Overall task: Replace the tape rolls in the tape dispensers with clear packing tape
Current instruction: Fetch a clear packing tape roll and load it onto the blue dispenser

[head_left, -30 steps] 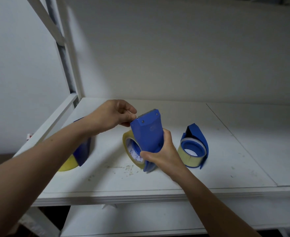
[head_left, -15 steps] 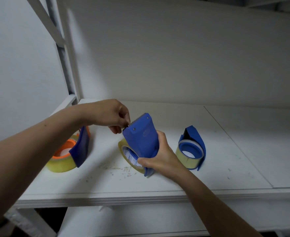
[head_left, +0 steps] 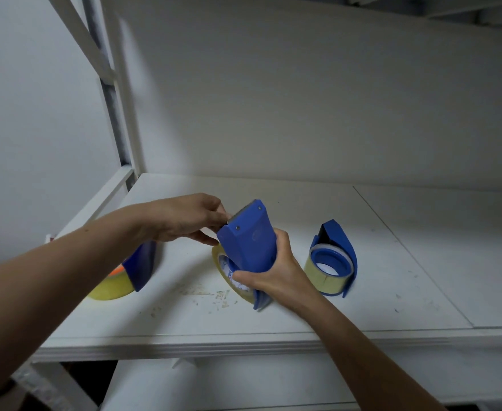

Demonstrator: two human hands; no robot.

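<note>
1. Head view: our right hand [head_left: 273,271] is wrapped around a blue dispenser [head_left: 248,241] standing upright mid-shelf [head_left: 273,324], a yellowish roll [head_left: 229,274] loaded in it (label blurred).
2. Our left hand [head_left: 190,216] pinches at its top edge.
3. Since half a second ago the left arm sits lower, covering more of the left dispenser [head_left: 141,266]; the right dispenser [head_left: 334,262] is unmoved.

The blue tape dispenser [head_left: 248,238] looked like smooth matt plastic, two small metal rivets near its top. Its tape roll [head_left: 229,274] was glossy and yellowish-clear round a printed paper core. The white shelf [head_left: 273,318] was matt painted board, scuffed and flecked near its front edge.
</note>
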